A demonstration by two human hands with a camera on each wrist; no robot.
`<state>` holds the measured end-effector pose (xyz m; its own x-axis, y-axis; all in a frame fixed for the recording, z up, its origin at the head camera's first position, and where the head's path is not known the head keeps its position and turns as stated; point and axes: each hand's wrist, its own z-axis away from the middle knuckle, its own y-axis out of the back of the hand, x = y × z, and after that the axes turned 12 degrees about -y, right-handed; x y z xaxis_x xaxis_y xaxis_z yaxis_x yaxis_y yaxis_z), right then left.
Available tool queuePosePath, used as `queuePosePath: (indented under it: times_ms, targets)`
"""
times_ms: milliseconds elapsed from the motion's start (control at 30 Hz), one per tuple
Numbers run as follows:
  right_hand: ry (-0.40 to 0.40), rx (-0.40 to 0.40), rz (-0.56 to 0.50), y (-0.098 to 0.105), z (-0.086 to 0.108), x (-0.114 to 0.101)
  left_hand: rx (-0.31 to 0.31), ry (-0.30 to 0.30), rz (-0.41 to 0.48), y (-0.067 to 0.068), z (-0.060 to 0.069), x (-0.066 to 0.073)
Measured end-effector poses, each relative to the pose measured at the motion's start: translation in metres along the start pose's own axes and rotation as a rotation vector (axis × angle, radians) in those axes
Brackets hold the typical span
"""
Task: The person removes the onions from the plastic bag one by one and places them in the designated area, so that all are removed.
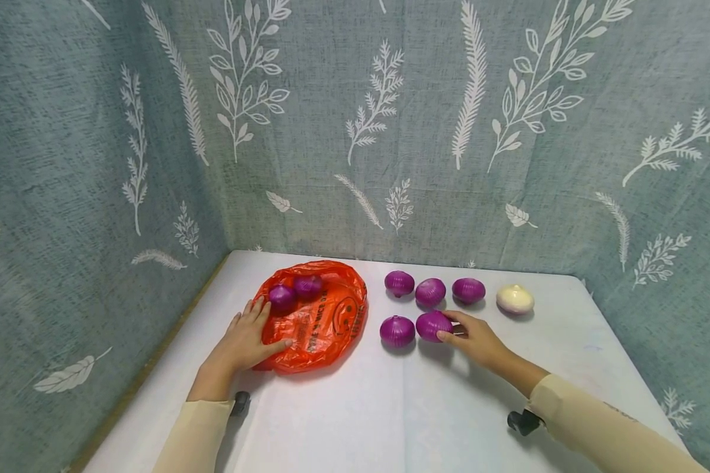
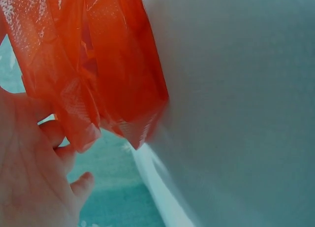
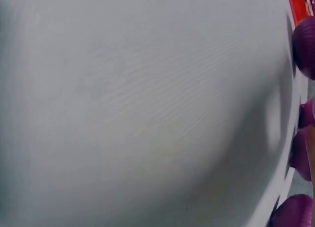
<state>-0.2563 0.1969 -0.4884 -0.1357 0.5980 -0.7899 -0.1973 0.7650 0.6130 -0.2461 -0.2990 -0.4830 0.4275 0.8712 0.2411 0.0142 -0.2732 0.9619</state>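
The hands are well apart; the right hand point(image 1: 476, 339) pinches a purple onion point(image 1: 432, 326) between thumb and fingers, while the left hand point(image 1: 245, 338), its fingers extended, rests on the left edge of the red bag point(image 1: 325, 335); the held onion lies to the right of this bag, with another purple onion point(image 1: 397, 332) just beside it, standing between; it is nearly round, without clear long axis.
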Motion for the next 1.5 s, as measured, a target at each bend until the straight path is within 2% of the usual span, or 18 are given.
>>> queuePosePath:
  times_ms: [300, 633, 800, 933, 1033, 1500]
  targets:
    - [-0.056, 0.004, 0.036, 0.001, 0.004, 0.009, -0.006, 0.002, -0.005, 0.001, -0.001, 0.001]
    - [-0.086, -0.041, 0.032, -0.002, 0.004, 0.016, -0.01, 0.008, 0.002, 0.001, 0.0, 0.002]
    - [-0.057, -0.046, 0.023, -0.001, 0.004, 0.021, -0.009, 0.004, 0.002, 0.001, 0.0, 0.001]
    - [-0.029, -0.086, -0.02, 0.0, 0.004, 0.023, -0.01, 0.002, 0.004, 0.001, 0.001, 0.002]
    - [-0.038, -0.101, -0.034, 0.002, 0.006, 0.019, -0.013, -0.003, 0.003, 0.003, 0.001, 0.004]
    - [-0.026, -0.102, 0.016, 0.003, -0.003, 0.024, -0.008, 0.002, 0.0, 0.003, 0.0, 0.003]
